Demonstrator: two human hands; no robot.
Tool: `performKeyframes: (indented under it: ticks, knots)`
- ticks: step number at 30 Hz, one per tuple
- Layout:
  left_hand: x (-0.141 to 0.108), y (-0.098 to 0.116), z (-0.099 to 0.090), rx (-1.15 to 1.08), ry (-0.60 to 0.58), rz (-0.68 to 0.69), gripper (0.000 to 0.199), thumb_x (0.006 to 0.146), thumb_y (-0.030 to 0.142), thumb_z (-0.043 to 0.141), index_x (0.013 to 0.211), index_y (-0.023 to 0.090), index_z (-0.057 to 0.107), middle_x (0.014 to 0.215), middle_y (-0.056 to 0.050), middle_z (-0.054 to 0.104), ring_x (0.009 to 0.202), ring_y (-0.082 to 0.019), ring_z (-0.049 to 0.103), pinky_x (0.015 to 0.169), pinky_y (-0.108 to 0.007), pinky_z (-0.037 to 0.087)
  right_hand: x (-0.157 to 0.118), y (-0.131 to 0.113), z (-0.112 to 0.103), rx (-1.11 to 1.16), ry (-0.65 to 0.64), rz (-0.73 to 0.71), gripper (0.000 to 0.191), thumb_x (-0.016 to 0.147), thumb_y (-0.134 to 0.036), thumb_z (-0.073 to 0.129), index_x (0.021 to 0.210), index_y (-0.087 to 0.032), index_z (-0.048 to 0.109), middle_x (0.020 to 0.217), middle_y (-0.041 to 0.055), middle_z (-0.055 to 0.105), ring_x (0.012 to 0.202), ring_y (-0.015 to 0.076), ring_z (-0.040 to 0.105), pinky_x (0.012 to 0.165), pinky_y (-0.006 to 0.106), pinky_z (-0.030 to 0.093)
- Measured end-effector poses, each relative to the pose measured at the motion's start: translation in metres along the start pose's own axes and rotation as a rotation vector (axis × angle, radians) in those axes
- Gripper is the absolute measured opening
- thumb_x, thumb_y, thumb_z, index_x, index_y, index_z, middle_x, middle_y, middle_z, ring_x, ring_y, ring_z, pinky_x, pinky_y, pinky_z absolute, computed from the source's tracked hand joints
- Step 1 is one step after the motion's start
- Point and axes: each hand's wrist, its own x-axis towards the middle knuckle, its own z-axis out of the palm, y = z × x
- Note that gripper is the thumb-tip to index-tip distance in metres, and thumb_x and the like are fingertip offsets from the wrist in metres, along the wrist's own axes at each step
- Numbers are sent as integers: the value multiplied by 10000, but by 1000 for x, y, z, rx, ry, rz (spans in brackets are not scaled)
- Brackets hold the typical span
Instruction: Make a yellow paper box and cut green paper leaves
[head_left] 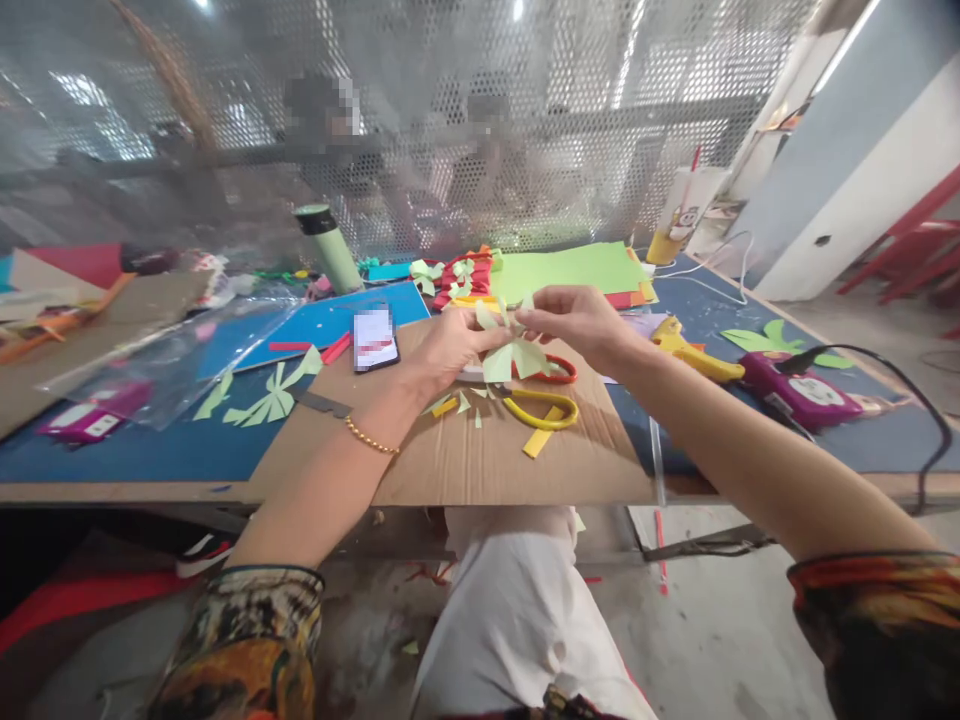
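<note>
Between my two hands is a pale green paper cutout [516, 362] with several petal-like lobes. My left hand [446, 345] pinches it from the left, and my right hand [574, 315] grips its upper right part with thumb and finger. Below it, partly hidden by the paper, are scissors with a yellow handle loop [546, 424] and an orange-red handle loop [556, 372]. They lie on a brown cardboard sheet [450, 475], among small green scraps and a yellow paper strip [541, 436].
A phone [375, 338] lies left of my hands, near a cut green paper shape [270, 398] and a blue sheet [315, 325]. Behind stand a green bottle [330, 248] and stacked green paper [566, 270]. At right are a yellow glue gun [694, 352] and a purple power strip [802, 390] with a cord.
</note>
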Motion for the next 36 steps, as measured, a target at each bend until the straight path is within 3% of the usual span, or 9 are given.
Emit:
performKeyframes:
  ticks: [3, 11, 18, 21, 26, 32, 36]
  knots:
    - [-6, 0, -4, 6, -40, -54, 240, 702, 211, 970, 868, 135, 816, 842, -50, 808, 728, -153, 710, 705, -282, 566, -5, 10, 12, 63, -15, -75, 470, 729, -444, 1011, 596, -184, 642, 593, -27, 618, 579, 87, 537, 562, 238, 436]
    - [-13, 2, -5, 32, 11, -108, 268, 669, 298, 984, 833, 151, 833, 825, -50, 817, 695, -157, 704, 669, -286, 555, -13, 14, 18, 98, 76, -160, 506, 710, -569, 975, 600, -209, 637, 623, 0, 660, 599, 113, 566, 572, 263, 476]
    - [-19, 8, 5, 11, 7, -82, 296, 686, 352, 976, 835, 149, 822, 826, -55, 820, 761, -177, 717, 811, -342, 592, -13, 17, 22, 105, 113, -144, 608, 609, -696, 995, 587, -212, 629, 579, -7, 633, 541, 105, 559, 537, 261, 478]
    - [-17, 8, 0, 32, 64, -32, 247, 707, 324, 957, 828, 163, 815, 845, -47, 819, 821, -191, 727, 859, -349, 590, -12, 14, 17, 61, 114, -153, 604, 706, -738, 937, 615, -219, 641, 609, 8, 650, 559, 116, 588, 569, 279, 525]
    - [-6, 1, -15, 67, 199, 25, 181, 709, 251, 935, 763, 187, 775, 744, -32, 770, 805, -198, 717, 779, -319, 576, -9, 13, 2, 3, 191, -147, 445, 902, -610, 831, 727, -228, 686, 683, 23, 683, 588, 121, 598, 588, 293, 523]
    - [4, -4, -24, 30, 250, -53, 208, 632, 211, 906, 772, 159, 761, 714, -23, 756, 656, -162, 670, 673, -303, 540, -1, 24, -15, -67, 269, -136, 288, 860, -410, 817, 700, -226, 663, 631, 0, 640, 537, 111, 520, 552, 298, 470]
    - [14, 6, -41, 71, 425, 84, 146, 653, 156, 848, 746, 171, 736, 751, -5, 749, 673, -144, 656, 711, -293, 540, 0, 30, -19, -183, 300, -161, 197, 860, -311, 758, 714, -224, 658, 651, 4, 658, 561, 124, 553, 572, 304, 470]
